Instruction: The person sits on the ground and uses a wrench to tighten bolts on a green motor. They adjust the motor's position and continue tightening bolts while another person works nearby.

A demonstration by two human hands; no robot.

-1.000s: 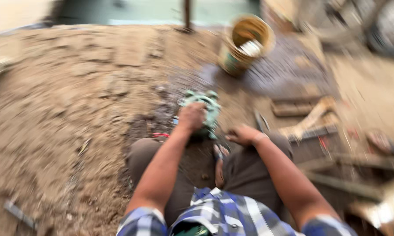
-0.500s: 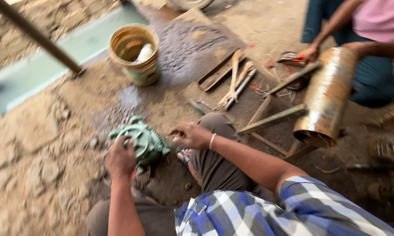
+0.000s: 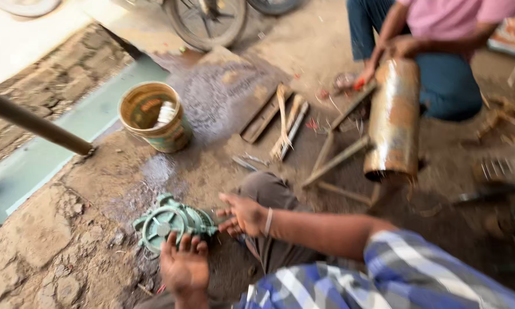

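A green cast-metal pump casing (image 3: 168,222) lies on the dirt ground in front of my knees. My left hand (image 3: 184,268) presses on its near rim from below, fingers spread over the edge. My right hand (image 3: 243,214), with a band on the wrist, grips the casing's right end with curled fingers. My sleeve is blue plaid. The picture is motion-blurred, so the finger contact is not sharp.
A worn bucket (image 3: 154,117) stands on a wet patch behind the casing. Metal bars and sticks (image 3: 286,129) lie scattered to the right. Another person in a pink shirt (image 3: 440,34) holds a rusty cylinder (image 3: 393,117). A wheel (image 3: 209,23) and a slanting pole (image 3: 34,123) are further off.
The view has swung left and down, bringing the other person and cylinder further in. Both my hands stay at the green casing; my left hand has slid to its near rim.
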